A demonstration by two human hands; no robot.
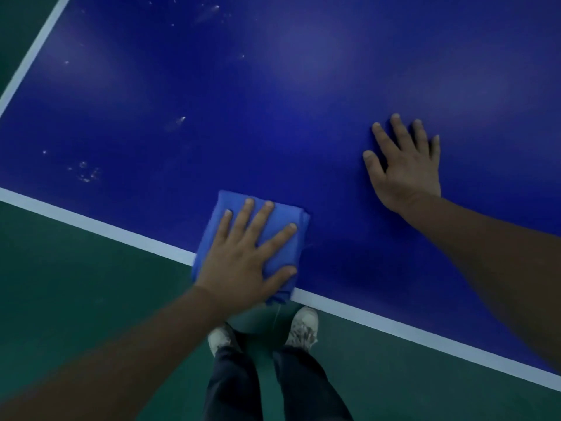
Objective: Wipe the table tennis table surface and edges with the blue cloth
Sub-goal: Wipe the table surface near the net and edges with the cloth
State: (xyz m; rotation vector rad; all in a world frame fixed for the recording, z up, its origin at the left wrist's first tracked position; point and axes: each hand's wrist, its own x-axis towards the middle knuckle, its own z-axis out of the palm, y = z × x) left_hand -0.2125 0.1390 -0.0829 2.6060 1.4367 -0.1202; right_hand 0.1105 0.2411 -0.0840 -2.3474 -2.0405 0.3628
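Looking down at a big blue table tennis table (pixel 273 86), its white side line (pixel 33 53) running along the left edge, with green floor (pixel 76 299) beyond. Showing small white specks (pixel 88 173) on the left part of the top. Pressing the folded blue cloth (pixel 285 214) flat with the left hand (pixel 243 262), fingers straight and spread wide, right over the near white edge line (pixel 91 223), one cloth corner poking over the edge. Standing close, white shoes (pixel 303 326) just below that edge. Resting the right hand (pixel 403 168) flat and open on the bare top, well apart from the cloth, with lots of free table ahead.
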